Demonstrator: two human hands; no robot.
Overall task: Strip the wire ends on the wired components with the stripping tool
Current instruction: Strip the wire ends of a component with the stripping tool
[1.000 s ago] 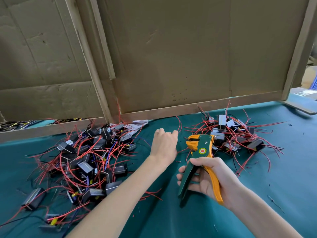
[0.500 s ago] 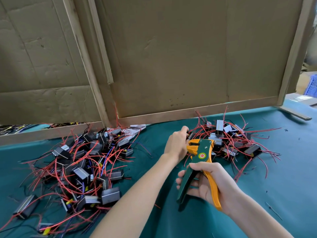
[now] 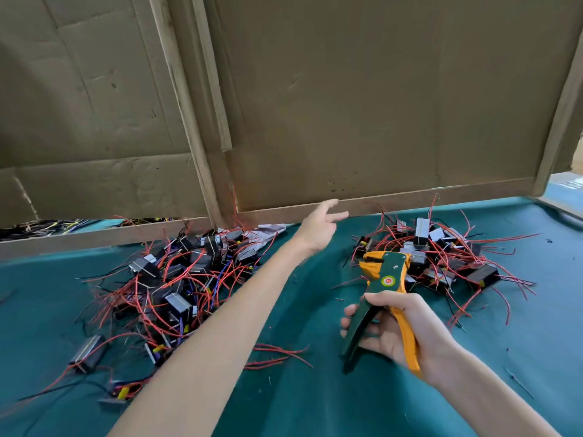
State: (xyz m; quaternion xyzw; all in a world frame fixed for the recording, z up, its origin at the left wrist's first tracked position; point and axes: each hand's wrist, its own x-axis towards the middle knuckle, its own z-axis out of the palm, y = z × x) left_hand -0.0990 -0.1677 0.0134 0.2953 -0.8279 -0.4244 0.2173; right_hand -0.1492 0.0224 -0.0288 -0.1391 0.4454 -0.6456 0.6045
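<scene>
Nearest, the right hand [image 3: 407, 329] gripped the stripping tool [image 3: 383, 291] round its green and orange handles, head pointing away and jaws empty. The tool looked stiff and sprung, best held low on the handles as it was. A few loose red wires [image 3: 274, 354] lay on the green cloth [image 3: 315, 398] just to its left.

Farther off sat two heaps of wired parts, the left heap [image 3: 176, 279] larger and the right heap [image 3: 441, 257] just behind the tool. Each part seemed a small, light, hard block with thin springy leads. The leads were tangled, so a part would likely drag its neighbours; taking hold of the block itself would leave the wire ends free.

Between the heaps, the left hand [image 3: 318, 228] hung over the cloth with fingers spread, holding nothing. Behind it ran a wooden rail [image 3: 410, 200] below a cardboard wall [image 3: 362, 105].
</scene>
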